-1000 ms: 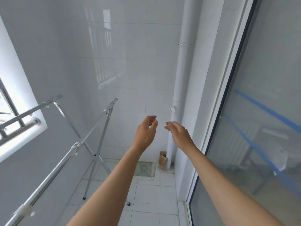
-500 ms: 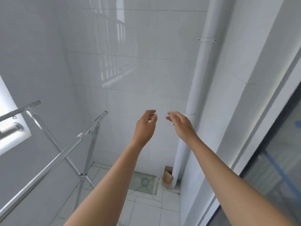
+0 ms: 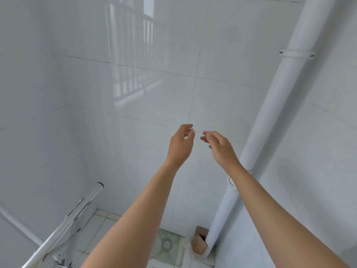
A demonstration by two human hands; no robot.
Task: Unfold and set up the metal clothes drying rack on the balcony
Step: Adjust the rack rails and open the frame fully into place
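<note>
Both arms are stretched out in front of the person, raised toward the tiled wall [image 3: 146,55]. Left hand [image 3: 179,145] and right hand [image 3: 220,147] sit close together w/ a small gap between them, not touching. Left hand's fingers [image 3: 188,127] are curled loosely, thumb and forefinger apart, nothing in the grip. Right hand's fingers [image 3: 205,136] are apart too, slightly bent, pointing toward the left hand, holding nothing.

The metal drying rack [image 3: 63,225] is down in the bottom-left corner, well apart from both hands, below the left forearm. Only part of it shows: one shiny rail running diagonally up to an open tube end near the wall, plus a bit of leg/joint hardware under it, blurred. Can't tell how far it's unfolded from here.

On the right, a white drain pipe [image 3: 276,105] runs top to bottom, clamped to the wall by a bracket [image 3: 295,53] up high. At its foot on the floor, a small brown block [image 3: 199,240] just beside it. A floor drain [image 3: 166,245] sits in a greenish tile near that block. Wall tiles reflect a barred window.
</note>
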